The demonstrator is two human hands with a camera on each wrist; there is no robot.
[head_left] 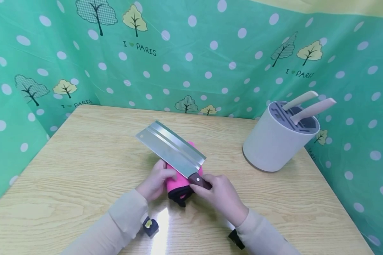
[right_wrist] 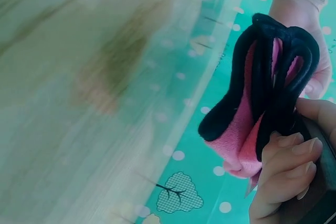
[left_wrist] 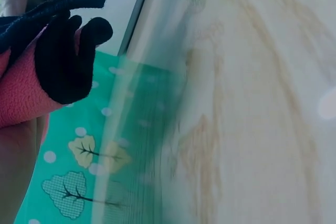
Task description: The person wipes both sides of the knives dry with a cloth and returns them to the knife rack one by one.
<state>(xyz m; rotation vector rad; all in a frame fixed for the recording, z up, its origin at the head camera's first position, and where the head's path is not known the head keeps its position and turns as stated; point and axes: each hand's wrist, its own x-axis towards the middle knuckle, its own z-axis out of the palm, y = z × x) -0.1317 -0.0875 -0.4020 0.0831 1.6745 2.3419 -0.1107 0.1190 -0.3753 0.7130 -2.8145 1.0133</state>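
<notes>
A cleaver [head_left: 172, 147] with a broad steel blade and dark handle is held above the middle of the table, its blade pointing to the far left. My right hand [head_left: 221, 193] grips the handle, and its curled fingers show in the right wrist view. Under the blade, my left hand [head_left: 156, 180] holds a folded pink cloth [head_left: 176, 182] with black edging. The cloth seems to lie against the blade's underside, where the contact is hidden. Folded black-edged layers of the cloth [right_wrist: 241, 129] face the right wrist camera.
At the back right of the wooden table [head_left: 83, 170] stands a white round knife block [head_left: 271, 141] with a grey slotted top. Two pale knife handles [head_left: 312, 110] stick out of it. A green dotted curtain [head_left: 185, 67] hangs behind the table and along both sides.
</notes>
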